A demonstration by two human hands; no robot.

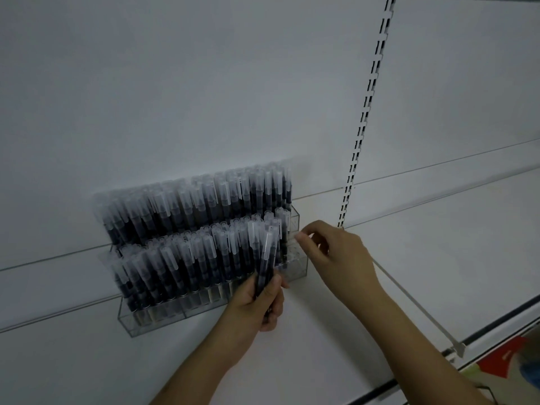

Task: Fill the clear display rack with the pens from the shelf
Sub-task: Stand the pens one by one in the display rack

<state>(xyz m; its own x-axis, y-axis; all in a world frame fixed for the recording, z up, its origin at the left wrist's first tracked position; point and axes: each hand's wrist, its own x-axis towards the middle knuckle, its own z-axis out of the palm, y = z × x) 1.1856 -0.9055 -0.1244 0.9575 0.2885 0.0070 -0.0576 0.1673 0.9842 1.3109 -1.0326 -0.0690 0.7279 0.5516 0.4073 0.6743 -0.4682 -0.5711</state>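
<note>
A clear tiered display rack (295,270) stands on the white shelf against the back wall. Its tiers are packed with several upright black pens with frosted caps (187,206). The right end compartment of the front tier looks bare. My left hand (260,302) grips a small bundle of pens (266,258), held upright in front of the rack's right part. My right hand (336,255) hovers at the rack's right end with thumb and forefinger pinched at a frosted cap; whether it holds a pen is blurred.
The white shelf (423,258) stretches to the right of the rack. A slotted upright (365,112) runs up the back wall. The shelf's front rail (438,323) crosses the lower right, with red and blue items below it (514,361).
</note>
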